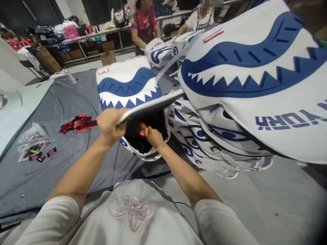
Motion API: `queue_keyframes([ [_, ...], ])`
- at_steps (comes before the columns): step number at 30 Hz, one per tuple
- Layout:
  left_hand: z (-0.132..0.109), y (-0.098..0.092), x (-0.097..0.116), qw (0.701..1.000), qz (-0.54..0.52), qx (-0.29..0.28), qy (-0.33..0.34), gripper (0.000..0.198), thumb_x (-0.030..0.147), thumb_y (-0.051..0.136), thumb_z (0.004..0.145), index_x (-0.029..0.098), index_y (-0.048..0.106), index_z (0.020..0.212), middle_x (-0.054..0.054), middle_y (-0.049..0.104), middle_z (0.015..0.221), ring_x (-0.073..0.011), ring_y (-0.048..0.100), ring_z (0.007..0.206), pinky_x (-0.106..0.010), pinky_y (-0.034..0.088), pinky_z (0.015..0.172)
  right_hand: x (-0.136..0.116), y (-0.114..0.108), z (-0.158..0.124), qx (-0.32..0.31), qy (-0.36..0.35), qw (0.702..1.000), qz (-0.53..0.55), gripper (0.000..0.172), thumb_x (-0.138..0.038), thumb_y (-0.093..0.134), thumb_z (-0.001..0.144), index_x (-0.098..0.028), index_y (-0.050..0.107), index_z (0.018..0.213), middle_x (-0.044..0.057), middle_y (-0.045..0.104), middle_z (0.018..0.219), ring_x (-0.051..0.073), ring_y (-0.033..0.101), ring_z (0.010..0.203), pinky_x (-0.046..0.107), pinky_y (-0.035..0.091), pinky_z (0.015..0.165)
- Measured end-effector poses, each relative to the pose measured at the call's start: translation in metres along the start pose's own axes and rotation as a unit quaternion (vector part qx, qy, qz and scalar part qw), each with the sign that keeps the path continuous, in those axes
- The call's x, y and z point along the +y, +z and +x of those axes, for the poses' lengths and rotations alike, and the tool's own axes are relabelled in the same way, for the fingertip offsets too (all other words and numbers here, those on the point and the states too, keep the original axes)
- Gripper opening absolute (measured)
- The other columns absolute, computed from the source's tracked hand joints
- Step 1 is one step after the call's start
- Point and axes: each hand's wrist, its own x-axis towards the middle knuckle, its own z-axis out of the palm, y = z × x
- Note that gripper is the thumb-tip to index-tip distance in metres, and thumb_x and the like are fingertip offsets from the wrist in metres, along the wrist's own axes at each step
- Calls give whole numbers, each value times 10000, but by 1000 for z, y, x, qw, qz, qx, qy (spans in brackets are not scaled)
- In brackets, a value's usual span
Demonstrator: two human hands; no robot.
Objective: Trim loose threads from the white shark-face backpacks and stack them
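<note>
A white backpack [129,86] with a blue shark-mouth print stands in front of me, its flap lifted and its dark inside showing. My left hand [111,124] is closed round the edge of the raised flap. Within the bag's mouth, my right hand [154,136] is closed on a small orange item [144,128], blurred, whose kind I cannot make out. Something red shows just beside it against the dark lining. Red shiny strips [78,123] lie on the cloth left of my left hand, one end reaching behind the wrist.
Several matching white bags [245,68] are piled close on my right. A clear plastic bag [33,139] and small dark tags [51,151] lie on the grey cloth [74,170] at left. Two people work across the table beside another printed bag [159,54].
</note>
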Motion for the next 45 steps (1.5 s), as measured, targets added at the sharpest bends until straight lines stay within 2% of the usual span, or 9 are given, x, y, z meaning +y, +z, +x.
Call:
queue_keyframes([
  [3, -18, 30, -67, 994, 20, 29, -100, 291, 423, 533, 893, 185, 679, 812, -15, 632, 672, -145, 594, 648, -271, 435, 648, 14, -5, -30, -40, 2, 999, 2, 567, -590, 267, 990, -171, 611, 1158, 144, 711, 1067, 272, 676, 988, 297, 446, 742],
  [6, -66, 42, -97, 982, 9, -4, -190, 276, 410, 549, 882, 182, 675, 792, 15, 602, 615, -118, 549, 576, -236, 398, 587, 28, -15, -57, -145, 28, 989, 22, 572, -616, 279, 971, -182, 643, 1049, 93, 729, 857, 209, 682, 702, 274, 413, 642],
  [9, -98, 41, -95, 976, -26, -41, -212, 278, 418, 558, 877, 183, 684, 798, 12, 619, 636, -115, 552, 581, -229, 406, 591, 30, -26, -66, -164, 61, 983, 57, 525, -551, 267, 989, -175, 632, 1029, 41, 694, 707, 153, 618, 535, 255, 385, 588],
  [14, -102, 36, -87, 968, -50, -66, -238, 348, 479, 530, 890, 182, 683, 795, -4, 633, 666, -125, 571, 620, -233, 429, 616, 15, -27, -54, -241, 2, 968, 71, 491, -531, 334, 977, -154, 649, 990, 35, 657, 643, 139, 562, 465, 250, 367, 532],
  [21, -106, 33, -93, 955, -95, -69, -271, 341, 480, 552, 888, 175, 692, 823, 3, 645, 689, -121, 587, 647, -221, 438, 634, 44, -36, -44, -264, 72, 951, -142, 564, -591, 348, 960, -132, 672, 996, 96, 669, 670, 212, 632, 539, 309, 415, 600],
  [31, -111, 36, -82, 954, -96, -90, -269, 335, 473, 553, 891, 177, 702, 845, -12, 689, 752, -126, 609, 685, -226, 455, 667, 38, -51, -46, -356, 88, 925, -95, 530, -541, 360, 971, -115, 658, 870, 73, 591, 534, 200, 582, 488, 313, 430, 575],
  [37, -114, 35, -80, 952, -99, -104, -269, 307, 448, 570, 878, 176, 713, 861, -32, 724, 818, -151, 647, 738, -237, 473, 698, 63, -45, -52, -260, 112, 959, -16, 443, -506, 351, 971, -152, 607, 902, 28, 557, 506, 169, 547, 450, 271, 374, 489],
  [42, -125, 29, -24, 930, -82, -132, -334, 250, 382, 538, 905, 207, 701, 833, -18, 723, 762, -170, 659, 703, -262, 479, 643, 107, -3, -82, -242, 114, 957, 108, 489, -545, 265, 942, -210, 509, 684, -4, 465, 404, 147, 482, 415, 268, 395, 511],
  [45, -130, 27, 23, 891, -152, -269, -332, 230, 420, 646, 837, 246, 715, 971, -36, 746, 918, -210, 687, 833, -299, 518, 725, 136, 26, -109, -165, 160, 945, 233, 562, -723, 230, 860, -248, 497, 720, 27, 557, 487, 207, 587, 496, 300, 401, 463],
])
